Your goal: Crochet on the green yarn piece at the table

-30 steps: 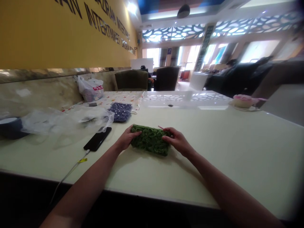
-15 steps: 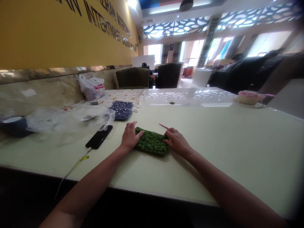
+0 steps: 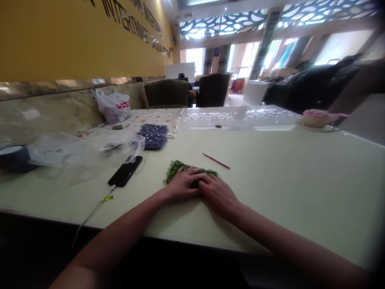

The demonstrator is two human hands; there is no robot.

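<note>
A green crocheted piece (image 3: 175, 169) with a leafy, bumpy texture lies on the table in front of me, much of it covered by my hands. My left hand (image 3: 184, 184) reaches across its near side, fingers bent over the top and thumb hidden. Close beside it, almost touching, my right hand (image 3: 216, 194) has curled fingers gripping the piece at its near right part. Just beyond the right hand a thin pinkish-red stick, which looks like a crochet hook (image 3: 215, 160), rests on the tabletop, untouched.
A black phone (image 3: 125, 171) with a white cable lies to the left, near a crumpled clear plastic bag (image 3: 81, 150) and a dark cup (image 3: 15, 159). Farther back are a blue beaded crocheted piece (image 3: 152, 135), a white shopping bag (image 3: 112, 106) and, right, a pink-topped bowl (image 3: 318, 118).
My left hand has moved right, over the green piece, and now meets my right hand. The green piece has been turned or shifted. The hook now lies free of my right hand.
</note>
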